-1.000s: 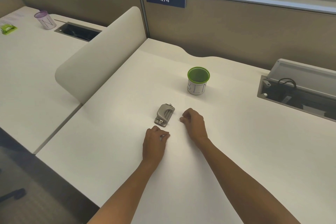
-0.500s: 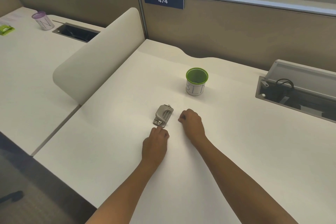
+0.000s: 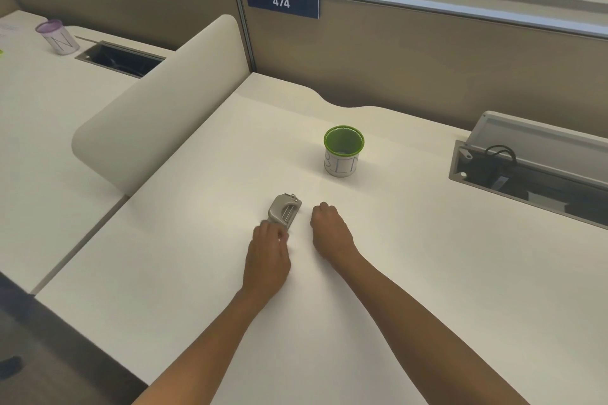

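A small grey metal hole punch lies flat on the white desk, a little in front of my hands. My left hand reaches over its near end, and the fingertips and thumb close round that end, slightly blurred. My right hand rests on the desk just right of the punch, apart from it, with its fingers curled into a loose fist that holds nothing. Farther back stands a white cup with a green rim; nothing shows inside it.
A curved beige divider bounds the desk on the left, and a brown partition marked 474 closes the back. An open cable tray sits at the right. On the neighbouring desk stand a purple-rimmed cup and another cable slot.
My left hand has slid forward from just short of the punch until its fingers cover the near end. The right hand and the punch have stayed in place.
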Tool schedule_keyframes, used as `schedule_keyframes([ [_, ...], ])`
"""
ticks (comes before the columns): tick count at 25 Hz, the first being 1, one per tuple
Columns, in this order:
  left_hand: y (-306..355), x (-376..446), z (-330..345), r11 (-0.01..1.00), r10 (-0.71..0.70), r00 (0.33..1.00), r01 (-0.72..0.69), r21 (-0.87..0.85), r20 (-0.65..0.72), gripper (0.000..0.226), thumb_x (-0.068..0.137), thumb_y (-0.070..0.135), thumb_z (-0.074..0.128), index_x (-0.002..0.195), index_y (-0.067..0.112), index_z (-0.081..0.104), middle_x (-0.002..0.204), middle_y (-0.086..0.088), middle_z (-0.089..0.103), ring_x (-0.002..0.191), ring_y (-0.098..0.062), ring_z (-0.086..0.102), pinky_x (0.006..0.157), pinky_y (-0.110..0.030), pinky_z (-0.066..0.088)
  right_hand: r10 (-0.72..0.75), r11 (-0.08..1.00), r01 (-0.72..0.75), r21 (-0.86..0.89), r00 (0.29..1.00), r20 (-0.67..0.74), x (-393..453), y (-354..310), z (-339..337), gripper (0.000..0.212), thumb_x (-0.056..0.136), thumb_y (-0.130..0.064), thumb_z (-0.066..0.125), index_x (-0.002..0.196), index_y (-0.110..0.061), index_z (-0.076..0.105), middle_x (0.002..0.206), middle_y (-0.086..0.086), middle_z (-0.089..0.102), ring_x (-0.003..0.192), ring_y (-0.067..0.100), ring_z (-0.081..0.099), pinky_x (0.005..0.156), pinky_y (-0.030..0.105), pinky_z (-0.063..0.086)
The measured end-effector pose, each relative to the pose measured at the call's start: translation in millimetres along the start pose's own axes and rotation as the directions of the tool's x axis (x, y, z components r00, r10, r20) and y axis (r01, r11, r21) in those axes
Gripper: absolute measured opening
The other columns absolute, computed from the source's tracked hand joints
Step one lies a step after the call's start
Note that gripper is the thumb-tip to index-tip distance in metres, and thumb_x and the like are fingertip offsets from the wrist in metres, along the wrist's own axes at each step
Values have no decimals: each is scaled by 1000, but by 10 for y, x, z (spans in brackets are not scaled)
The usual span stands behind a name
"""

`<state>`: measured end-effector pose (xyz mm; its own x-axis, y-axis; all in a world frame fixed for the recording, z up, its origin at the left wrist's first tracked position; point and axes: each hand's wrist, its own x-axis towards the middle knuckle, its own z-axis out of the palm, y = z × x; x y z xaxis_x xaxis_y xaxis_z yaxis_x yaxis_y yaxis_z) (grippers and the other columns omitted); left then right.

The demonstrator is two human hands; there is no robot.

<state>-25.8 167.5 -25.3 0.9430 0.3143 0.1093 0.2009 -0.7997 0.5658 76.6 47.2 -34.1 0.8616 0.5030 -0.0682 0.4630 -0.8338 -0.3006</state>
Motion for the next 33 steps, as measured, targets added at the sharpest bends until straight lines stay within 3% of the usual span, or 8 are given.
schedule_keyframes([
  [2, 88, 230, -141, 982, -57, 995, 41, -184, -86, 11, 97, -1, 47, 96, 5, 56, 101, -4, 54, 96, -27, 51, 81, -33, 42, 73, 975, -74, 209, 997, 13, -11, 87, 5, 16, 98, -1, 41, 106, -2, 55, 113, 18, 57, 96, 29, 52, 77, 32, 36],
  [5, 317, 701, -360, 942, -99, 988, 55, -332, -118, 15, 98, -1, 44, 95, 10, 52, 98, -4, 57, 90, -24, 54, 70, -17, 35, 275, 759, -245, 603, 960, 44, -83, 224, -24, 8, 95, 0, 43, 93, 0, 51, 99, 16, 62, 80, 24, 49, 69, 32, 38],
  [8, 647, 1172, -470, 900, -98, 992, 52, -433, -84, 15, 97, 1, 45, 92, 14, 49, 90, -2, 63, 75, -14, 56, 59, -10, 40, 344, 610, -249, 752, 938, 32, -158, 290, -44, 4, 93, -1, 52, 91, 2, 54, 89, 15, 67, 72, 21, 53, 61, 23, 41],
  [12, 1114, 1721, -400, 922, 25, 997, -53, -384, -77, 9, 94, 2, 56, 93, 10, 60, 92, -7, 70, 84, -18, 61, 73, -22, 48, 357, 539, -224, 812, 934, 20, -149, 315, -51, 3, 92, -2, 60, 94, -1, 60, 87, 6, 65, 76, 17, 58, 61, 5, 43],
  [15, 1281, 2014, -247, 948, 79, 997, -82, -309, -21, 8, 89, 4, 66, 96, 8, 67, 91, -8, 73, 86, -20, 59, 79, -34, 52, 342, 535, -203, 820, 940, 9, -155, 327, -29, 2, 92, -2, 60, 93, -2, 61, 84, 2, 64, 77, 15, 58, 64, 4, 43],
  [22, 1214, 2213, -20, 992, 40, 988, -22, -124, 149, 20, 91, 1, 57, 106, 8, 69, 96, -13, 76, 94, -28, 65, 78, -37, 55, 300, 522, -193, 831, 953, 34, -130, 381, -3, 3, 93, -4, 59, 93, -7, 60, 86, 2, 64, 76, 13, 57, 66, 7, 43],
  [29, 1079, 2034, -148, 959, 11, 999, 3, -283, 48, 23, 77, 14, 81, 95, 14, 67, 72, 5, 69, 64, -2, 57, 57, -18, 41, 284, 571, -191, 799, 958, 26, -104, 378, 23, 12, 92, -2, 58, 97, -4, 68, 94, 5, 71, 81, 14, 62, 71, 5, 45],
  [33, 906, 1816, -202, 933, -32, 999, 21, -359, -24, 15, 81, 19, 79, 91, 17, 68, 69, 13, 61, 54, 6, 51, 54, -7, 38, 219, 704, -164, 691, 976, 9, -87, 308, 1, 12, 88, -12, 67, 96, -11, 76, 98, 4, 71, 87, 18, 66, 79, 19, 49],
])
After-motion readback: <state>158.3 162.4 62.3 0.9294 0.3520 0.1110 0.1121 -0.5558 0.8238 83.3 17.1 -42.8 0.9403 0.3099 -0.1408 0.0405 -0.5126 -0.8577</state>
